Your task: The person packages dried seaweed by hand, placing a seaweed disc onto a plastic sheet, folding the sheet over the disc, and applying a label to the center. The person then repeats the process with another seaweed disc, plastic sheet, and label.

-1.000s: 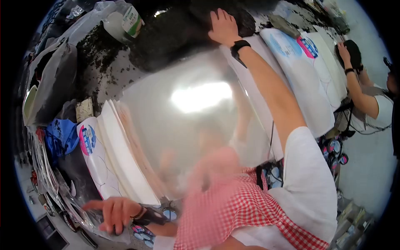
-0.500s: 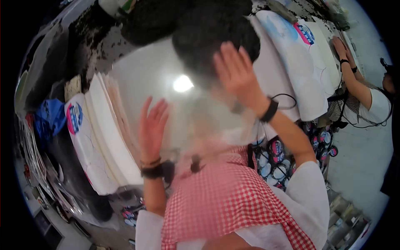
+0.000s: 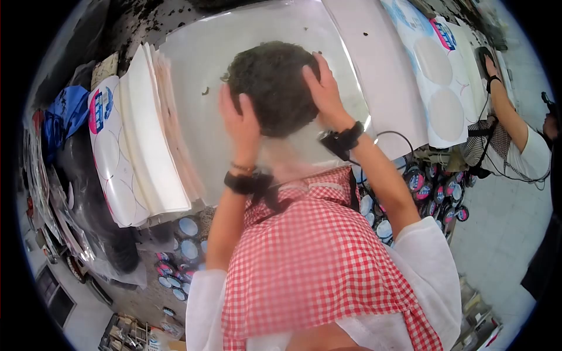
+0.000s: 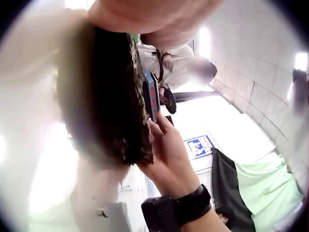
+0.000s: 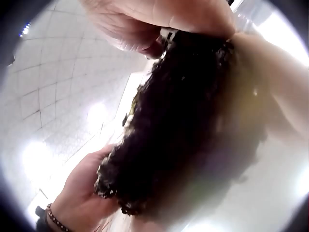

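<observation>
A thick round stack of dark dried seaweed (image 3: 272, 88) is over the shiny, reflective work surface (image 3: 196, 99) in the head view. My left hand (image 3: 240, 126) grips its left side, and my right hand (image 3: 325, 96) grips the opposite side, thumbs toward me. The wrist views show its rough, flaky edge standing several layers deep between the hands. Across the seaweed in the left wrist view is the right hand (image 4: 169, 154) with its black wristband. A few loose flakes (image 3: 205, 91) lie left of the stack.
White sheets (image 3: 158, 128) and printed packaging (image 3: 108, 158) lie left of the shiny surface. More printed packaging (image 3: 442, 76) is on the right. A black cable (image 3: 404, 140) loops by the right wrist. Round labelled packs (image 3: 430, 190) are piled below. Another person's arm (image 3: 509, 114) works at far right.
My right hand has drawn the seaweed from the dark heap at the back toward me. My left hand has come up from the lower left, and both hands now hold the stack.
</observation>
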The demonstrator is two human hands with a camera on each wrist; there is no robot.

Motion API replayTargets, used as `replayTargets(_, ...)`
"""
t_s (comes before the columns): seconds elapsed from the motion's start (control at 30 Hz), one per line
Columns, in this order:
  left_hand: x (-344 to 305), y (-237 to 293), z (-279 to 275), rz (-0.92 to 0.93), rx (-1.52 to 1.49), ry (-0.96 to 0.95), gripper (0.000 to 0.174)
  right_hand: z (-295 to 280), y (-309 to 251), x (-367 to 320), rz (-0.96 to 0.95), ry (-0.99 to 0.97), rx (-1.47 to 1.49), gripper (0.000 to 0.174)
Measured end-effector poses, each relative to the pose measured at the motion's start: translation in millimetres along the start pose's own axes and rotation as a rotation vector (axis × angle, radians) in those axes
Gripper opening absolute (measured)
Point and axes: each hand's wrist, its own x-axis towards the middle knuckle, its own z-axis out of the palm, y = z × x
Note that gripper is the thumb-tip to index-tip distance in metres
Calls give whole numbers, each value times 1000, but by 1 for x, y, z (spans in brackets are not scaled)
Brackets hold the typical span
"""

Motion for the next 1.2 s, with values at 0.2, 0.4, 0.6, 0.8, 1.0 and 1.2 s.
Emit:
replayTargets(0.2, 18, -12, 11, 140, 332, 20, 46, 11, 17, 13, -261, 97, -344, 56)
replayTargets(0.4, 26, 3, -24, 244, 373, 30, 34, 22, -16, -21, -756, -290, -866, 47)
replayTargets(0.6, -14, -1, -144, 474, 468, -1053, 22, 23, -11, -21, -782, -272, -967, 47)
replayTargets(0.8, -27, -27, -149, 546, 469, -1007, 28, 26, -6, -17, -814, -254, -981, 46)
replayTargets(1.0, -35, -20, -147, 424, 461, -922, 16, 28, -3, -16, -842, -239, -952, 45)
replayTargets(1.2, 6, 7, -144, 287, 422, -1130, 11, 26, -8, -13, -880, -363, -810, 40)
